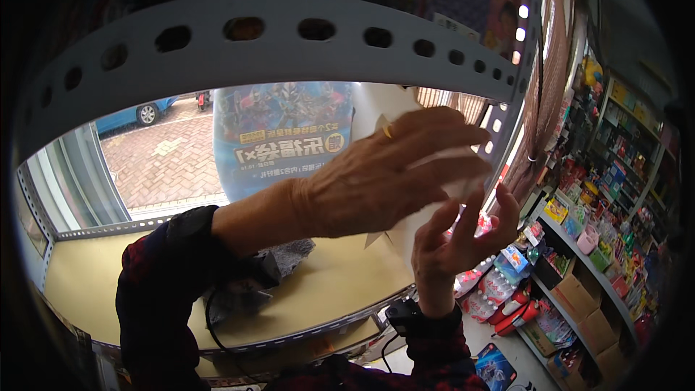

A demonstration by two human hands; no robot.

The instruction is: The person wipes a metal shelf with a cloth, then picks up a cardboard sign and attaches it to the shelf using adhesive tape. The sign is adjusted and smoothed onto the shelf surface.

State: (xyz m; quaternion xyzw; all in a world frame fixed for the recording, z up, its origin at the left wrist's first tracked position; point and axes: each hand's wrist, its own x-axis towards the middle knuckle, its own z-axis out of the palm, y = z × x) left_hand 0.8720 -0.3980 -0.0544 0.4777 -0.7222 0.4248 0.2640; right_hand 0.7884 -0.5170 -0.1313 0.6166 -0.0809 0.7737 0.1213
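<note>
My left hand, with a gold ring on one finger, reaches across to the right in front of the window. Its fingers are stretched out and smeared by motion. Just below its fingertips is my right hand, palm up, its fingers apart and partly bent. A pale patch shows between the hands; whether it is a thing they touch or the background, I cannot tell. Behind them stands a white panel with jagged, pointed shapes at its edge. A crumpled grey cloth lies on the yellow shelf board, partly behind my left forearm.
A grey perforated metal shelf beam arches above my hands. A blue printed poster hangs at the window. To the right are a brown curtain, packs of red-labelled bottles, red fire extinguishers, cardboard boxes and crowded store shelves.
</note>
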